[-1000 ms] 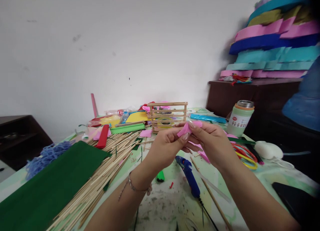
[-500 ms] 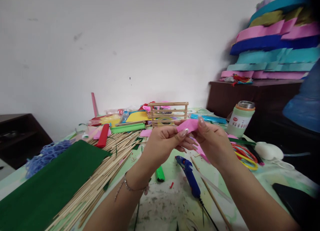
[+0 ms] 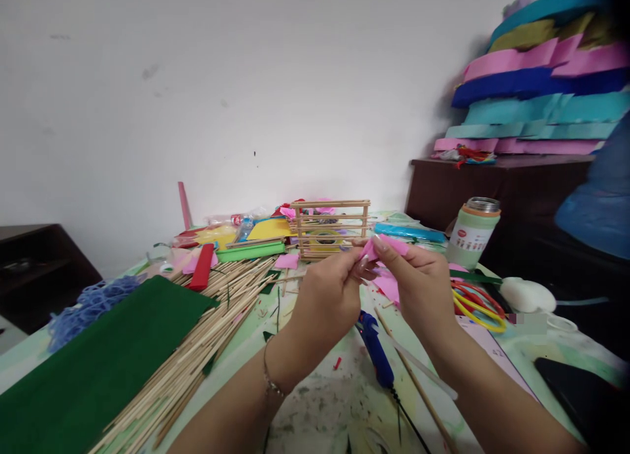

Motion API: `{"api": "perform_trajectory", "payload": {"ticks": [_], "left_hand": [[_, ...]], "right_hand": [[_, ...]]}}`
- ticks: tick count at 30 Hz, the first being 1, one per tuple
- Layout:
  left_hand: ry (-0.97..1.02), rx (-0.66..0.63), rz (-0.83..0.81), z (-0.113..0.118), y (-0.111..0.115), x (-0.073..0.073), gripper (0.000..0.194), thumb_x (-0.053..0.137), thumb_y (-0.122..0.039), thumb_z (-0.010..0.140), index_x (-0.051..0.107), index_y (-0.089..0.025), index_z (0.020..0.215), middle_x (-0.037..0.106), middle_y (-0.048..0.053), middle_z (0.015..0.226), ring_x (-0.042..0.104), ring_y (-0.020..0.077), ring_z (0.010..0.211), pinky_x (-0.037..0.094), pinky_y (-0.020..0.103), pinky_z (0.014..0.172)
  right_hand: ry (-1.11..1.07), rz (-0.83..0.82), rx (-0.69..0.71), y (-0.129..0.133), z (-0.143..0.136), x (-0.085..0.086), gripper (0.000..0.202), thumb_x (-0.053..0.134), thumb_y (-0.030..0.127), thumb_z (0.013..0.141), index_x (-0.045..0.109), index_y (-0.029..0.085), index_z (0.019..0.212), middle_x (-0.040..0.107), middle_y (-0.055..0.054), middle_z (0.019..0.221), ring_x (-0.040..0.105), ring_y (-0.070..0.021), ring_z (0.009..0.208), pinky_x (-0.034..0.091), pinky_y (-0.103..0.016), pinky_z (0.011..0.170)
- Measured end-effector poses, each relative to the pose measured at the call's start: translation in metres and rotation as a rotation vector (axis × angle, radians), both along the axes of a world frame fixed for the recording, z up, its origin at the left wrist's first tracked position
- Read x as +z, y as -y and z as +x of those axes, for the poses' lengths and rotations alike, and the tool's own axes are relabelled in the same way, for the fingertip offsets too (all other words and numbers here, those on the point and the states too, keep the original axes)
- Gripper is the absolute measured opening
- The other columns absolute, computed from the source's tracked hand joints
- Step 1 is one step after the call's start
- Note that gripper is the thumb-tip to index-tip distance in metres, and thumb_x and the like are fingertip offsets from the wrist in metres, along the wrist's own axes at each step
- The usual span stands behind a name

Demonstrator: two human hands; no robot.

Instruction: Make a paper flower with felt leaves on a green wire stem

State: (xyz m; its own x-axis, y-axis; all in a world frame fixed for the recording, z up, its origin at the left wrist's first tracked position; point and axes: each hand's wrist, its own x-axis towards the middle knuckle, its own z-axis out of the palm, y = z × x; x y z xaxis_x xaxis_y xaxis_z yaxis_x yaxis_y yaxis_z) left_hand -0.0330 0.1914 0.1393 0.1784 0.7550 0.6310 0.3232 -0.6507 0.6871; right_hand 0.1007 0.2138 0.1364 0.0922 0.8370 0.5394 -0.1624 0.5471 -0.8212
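Note:
Between my two hands is a small piece of pink paper or felt (image 3: 395,244), held above the table. My left hand (image 3: 331,290) pinches its left end, fingertips partly hidden. With thumb and fingers my right hand (image 3: 417,277) grips the right side, close against the left fingertips. Below the hands a blue glue gun (image 3: 377,352) lies on the table, its tip hidden behind the left hand. More pink pieces (image 3: 386,285) lie under the hands. Behind them stands a small frame of wooden sticks (image 3: 331,205).
Wooden sticks (image 3: 216,323) and dark green felt (image 3: 113,349) spread over the left side. A green bottle (image 3: 472,234) stands at right, near scissors with yellow and red handles (image 3: 477,308) and a black phone (image 3: 566,388). Colourful rolls (image 3: 531,86) are stacked on a dark cabinet.
The pink piece has been bunched or folded between the fingers. My left hand has turned and moved slightly right and lower, and both hands are closer together.

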Motion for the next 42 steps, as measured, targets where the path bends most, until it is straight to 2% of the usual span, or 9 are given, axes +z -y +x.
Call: {"api": "perform_trajectory", "payload": {"ticks": [2,5,10,15,26,29,35,37,42], "left_hand": [[-0.092,0.015,0.076,-0.002,0.000,-0.001,0.032,0.049,-0.025,0.094,0.068,-0.016,0.118,0.074,0.013,0.105,0.068,0.0255,0.096,0.052,0.037,0.086],[0.017,-0.214,-0.046,-0.009,-0.001,0.004,0.036,0.046,-0.031,0.095,0.067,-0.015,0.120,0.072,0.013,0.112,0.068,0.0251,0.101,0.052,0.034,0.083],[0.377,-0.604,-0.425,-0.016,-0.011,0.012,0.047,0.045,-0.046,0.094,0.075,-0.011,0.083,0.077,0.012,0.077,0.072,0.0178,0.067,0.053,0.025,0.063],[0.427,-0.575,-0.527,-0.011,-0.015,0.010,0.034,0.074,-0.046,0.078,0.073,-0.012,0.077,0.076,0.009,0.072,0.070,0.0132,0.058,0.050,0.018,0.053],[0.347,-0.470,-0.454,-0.003,-0.011,0.009,0.042,0.062,-0.053,0.085,0.069,-0.013,0.076,0.074,0.007,0.070,0.070,0.0132,0.060,0.052,0.019,0.055],[0.276,-0.353,-0.285,-0.004,-0.012,0.006,0.033,0.066,-0.046,0.084,0.071,-0.013,0.086,0.075,0.007,0.075,0.072,0.0153,0.064,0.054,0.022,0.057],[-0.119,0.048,0.354,-0.005,-0.018,-0.009,0.020,0.054,-0.021,0.091,0.071,-0.013,0.099,0.076,0.009,0.080,0.069,0.0175,0.069,0.055,0.031,0.068],[-0.056,0.009,0.278,-0.003,-0.018,-0.011,0.022,0.050,-0.022,0.093,0.070,-0.014,0.099,0.076,0.009,0.081,0.070,0.0164,0.069,0.055,0.028,0.065],[0.319,-0.258,-0.255,0.003,-0.014,-0.002,0.024,0.055,-0.035,0.093,0.067,-0.014,0.088,0.077,0.008,0.079,0.072,0.0146,0.065,0.052,0.020,0.054]], "right_hand": [[-0.001,0.022,-0.033,0.000,0.001,0.000,0.016,0.074,0.037,0.078,0.079,0.024,0.069,0.068,0.000,0.062,0.061,-0.0178,0.064,0.050,-0.031,0.061],[-0.005,0.031,-0.015,-0.001,0.005,0.001,0.014,0.073,0.036,0.080,0.080,0.026,0.072,0.071,0.000,0.067,0.063,-0.0184,0.068,0.051,-0.032,0.065],[0.051,0.163,0.094,-0.002,0.009,0.002,0.009,0.072,0.028,0.081,0.080,0.028,0.076,0.073,-0.001,0.084,0.065,-0.0222,0.092,0.049,-0.037,0.088],[0.070,0.134,0.110,0.002,0.008,0.002,0.012,0.071,0.028,0.081,0.079,0.026,0.072,0.071,-0.003,0.083,0.064,-0.0239,0.095,0.050,-0.040,0.087],[0.227,0.317,-0.288,0.003,0.005,0.002,0.012,0.069,0.022,0.082,0.079,0.024,0.076,0.074,-0.002,0.083,0.067,-0.0182,0.084,0.051,-0.032,0.077],[0.185,0.216,-0.264,0.003,0.006,0.003,0.018,0.069,0.027,0.083,0.077,0.022,0.067,0.071,0.001,0.072,0.064,-0.0149,0.069,0.050,-0.028,0.067],[0.133,0.094,-0.165,0.006,0.006,0.008,0.024,0.068,0.030,0.084,0.075,0.021,0.063,0.069,0.004,0.060,0.058,-0.0117,0.060,0.047,-0.023,0.060],[0.092,0.068,-0.128,0.006,0.005,0.008,0.025,0.068,0.031,0.084,0.075,0.021,0.062,0.070,0.003,0.059,0.059,-0.0119,0.059,0.048,-0.023,0.059],[-0.015,0.018,-0.046,0.003,0.004,0.006,0.018,0.072,0.034,0.081,0.079,0.023,0.068,0.073,0.002,0.063,0.060,-0.0124,0.057,0.049,-0.024,0.056]]}}
